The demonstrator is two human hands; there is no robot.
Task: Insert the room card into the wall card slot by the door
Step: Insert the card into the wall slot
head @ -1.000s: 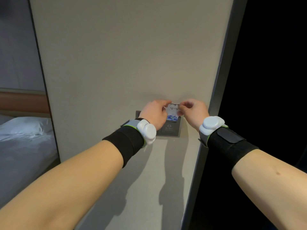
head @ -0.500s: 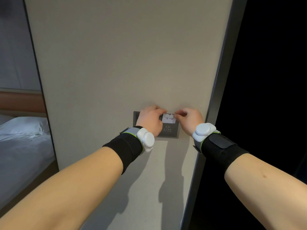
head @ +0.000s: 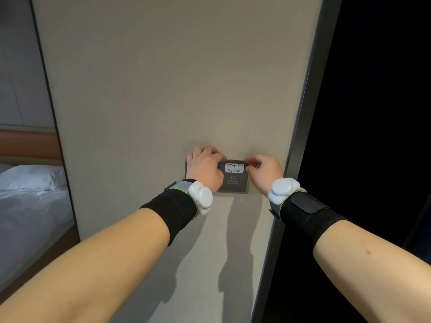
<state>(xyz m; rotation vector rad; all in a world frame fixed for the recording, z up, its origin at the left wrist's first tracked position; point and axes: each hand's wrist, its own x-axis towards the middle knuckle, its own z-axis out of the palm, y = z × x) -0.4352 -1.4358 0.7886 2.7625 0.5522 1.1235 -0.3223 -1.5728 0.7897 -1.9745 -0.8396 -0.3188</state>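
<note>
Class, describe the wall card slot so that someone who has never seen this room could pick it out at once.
Start at the beige wall panel beside the dark door frame. Low on it, between the left hand and right hand, sits the wall card slot. It is the only dark grey square plate there, with the white room card in its top.

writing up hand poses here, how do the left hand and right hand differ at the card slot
The left hand lies over the left part of the dark wall card slot, hiding it; the right hand sits at its right edge, mostly over bare wall. The left hand's knuckles reach higher than the right's. Both pinch the white room card at its sides, and both wrists wear black bands.
</note>
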